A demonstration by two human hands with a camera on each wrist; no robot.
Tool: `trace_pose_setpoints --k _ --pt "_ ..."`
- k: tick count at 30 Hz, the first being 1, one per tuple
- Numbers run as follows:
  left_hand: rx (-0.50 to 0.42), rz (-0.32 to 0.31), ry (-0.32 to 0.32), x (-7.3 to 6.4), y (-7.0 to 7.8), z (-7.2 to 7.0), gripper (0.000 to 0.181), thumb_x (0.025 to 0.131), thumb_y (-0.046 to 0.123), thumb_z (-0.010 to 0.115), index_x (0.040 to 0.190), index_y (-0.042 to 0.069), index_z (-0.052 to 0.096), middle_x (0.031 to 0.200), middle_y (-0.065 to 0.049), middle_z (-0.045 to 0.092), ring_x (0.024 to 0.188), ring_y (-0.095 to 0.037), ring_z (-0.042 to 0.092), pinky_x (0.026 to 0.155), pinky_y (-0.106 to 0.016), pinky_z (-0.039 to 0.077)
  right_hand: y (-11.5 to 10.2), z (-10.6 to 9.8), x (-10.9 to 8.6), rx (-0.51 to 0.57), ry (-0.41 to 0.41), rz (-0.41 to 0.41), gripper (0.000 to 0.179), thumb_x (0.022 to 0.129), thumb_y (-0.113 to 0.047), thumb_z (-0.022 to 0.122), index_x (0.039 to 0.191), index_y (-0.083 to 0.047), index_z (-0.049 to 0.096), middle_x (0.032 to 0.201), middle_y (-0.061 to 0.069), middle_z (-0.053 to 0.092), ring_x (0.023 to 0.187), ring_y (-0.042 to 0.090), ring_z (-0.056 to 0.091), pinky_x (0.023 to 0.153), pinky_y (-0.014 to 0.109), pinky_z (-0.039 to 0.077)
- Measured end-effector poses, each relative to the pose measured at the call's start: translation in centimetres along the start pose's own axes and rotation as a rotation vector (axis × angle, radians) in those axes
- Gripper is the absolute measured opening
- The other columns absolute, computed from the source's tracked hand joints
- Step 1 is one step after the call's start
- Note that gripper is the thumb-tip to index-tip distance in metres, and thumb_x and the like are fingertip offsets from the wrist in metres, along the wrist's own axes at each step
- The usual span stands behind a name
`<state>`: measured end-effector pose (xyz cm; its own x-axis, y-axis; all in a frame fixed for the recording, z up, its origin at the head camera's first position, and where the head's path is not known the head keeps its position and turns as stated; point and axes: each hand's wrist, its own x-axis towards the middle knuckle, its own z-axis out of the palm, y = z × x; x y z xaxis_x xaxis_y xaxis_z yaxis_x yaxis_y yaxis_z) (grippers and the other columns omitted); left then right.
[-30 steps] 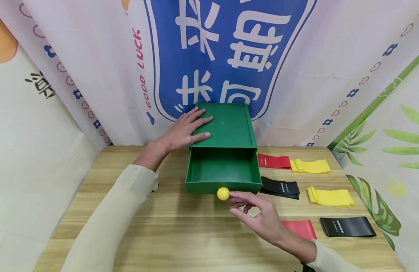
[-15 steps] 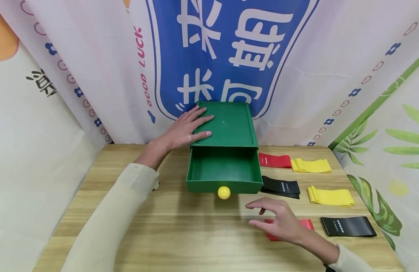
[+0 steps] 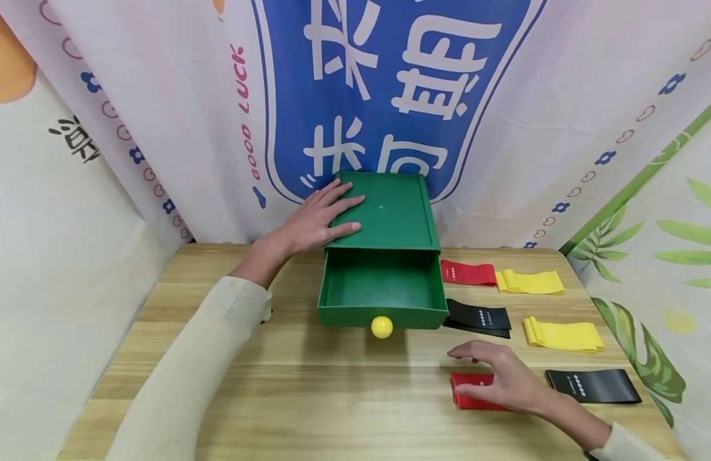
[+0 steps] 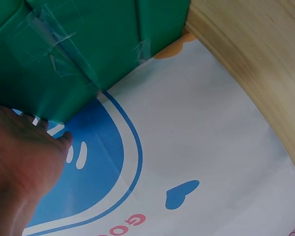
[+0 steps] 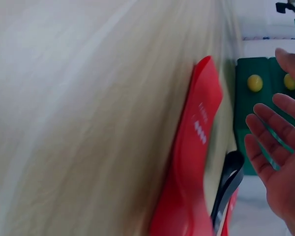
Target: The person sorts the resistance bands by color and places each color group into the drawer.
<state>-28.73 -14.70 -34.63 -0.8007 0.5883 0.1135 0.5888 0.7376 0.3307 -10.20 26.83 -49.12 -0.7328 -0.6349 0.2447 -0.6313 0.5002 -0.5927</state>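
Observation:
My left hand [image 3: 315,224] rests on the top left of a green drawer box [image 3: 390,211], fingers spread; in the left wrist view this hand [image 4: 27,157] lies along the box's side [image 4: 88,49]. The top drawer [image 3: 384,317] is pulled out, and no object shows inside. A round yellow knob [image 3: 382,327] sits on its front. My right hand [image 3: 508,378], fingers loosely bent and holding nothing, hovers over a folded red resistance band [image 3: 466,379], partly covering it. In the right wrist view the red band [image 5: 194,147] lies apart from the right hand [image 5: 285,137].
Right of the box lie another red band [image 3: 469,274], a black band [image 3: 479,317], two yellow bands [image 3: 531,282] and a second black band [image 3: 594,386]. All are on the wooden table [image 3: 309,397]. A printed curtain [image 3: 177,96] hangs behind the box.
My right hand has let go of the yellow knob and moved right and down to above the near red band. My left hand stays on the box; the drawer stays out.

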Motion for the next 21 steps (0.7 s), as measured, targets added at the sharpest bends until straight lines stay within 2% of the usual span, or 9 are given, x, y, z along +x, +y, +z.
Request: trace_pose_setpoints --k 7,14,21 --pt "0.003 0.004 0.002 0.1 -0.1 0.1 0.071 0.107 0.058 0.046 0.168 0.025 0.033 0.178 -0.006 0.015 0.166 -0.026 -0.002 0.132 -0.056 0.004 0.6 0.2 -1.3 -0.101 -0.037 0.062 0.059 0.082 -0.047 0.092 0.13 -0.017 0.073 0.125 -0.011 0.073 0.108 0.011 0.068 0.086 0.033 0.062" --pt "-0.006 0.007 0.009 0.1 -0.1 0.2 0.069 0.107 0.057 0.046 0.168 0.025 0.034 0.178 -0.006 0.015 0.166 -0.027 -0.002 0.132 -0.056 0.004 0.7 0.6 -2.4 -0.182 -0.025 0.015 0.063 0.079 -0.05 0.093 0.129 -0.018 0.073 0.124 -0.013 0.071 0.107 0.008 0.066 0.086 0.033 0.062" --pt "-0.009 0.01 0.011 0.1 0.0 0.1 0.069 0.107 0.055 0.046 0.168 0.024 0.035 0.178 -0.007 0.016 0.165 -0.028 -0.001 0.132 -0.056 0.004 0.8 1.5 -3.1 -0.203 -0.048 0.074 0.067 0.079 -0.061 0.088 0.132 -0.023 0.072 0.125 -0.013 0.068 0.107 0.008 0.063 0.083 0.029 0.061"
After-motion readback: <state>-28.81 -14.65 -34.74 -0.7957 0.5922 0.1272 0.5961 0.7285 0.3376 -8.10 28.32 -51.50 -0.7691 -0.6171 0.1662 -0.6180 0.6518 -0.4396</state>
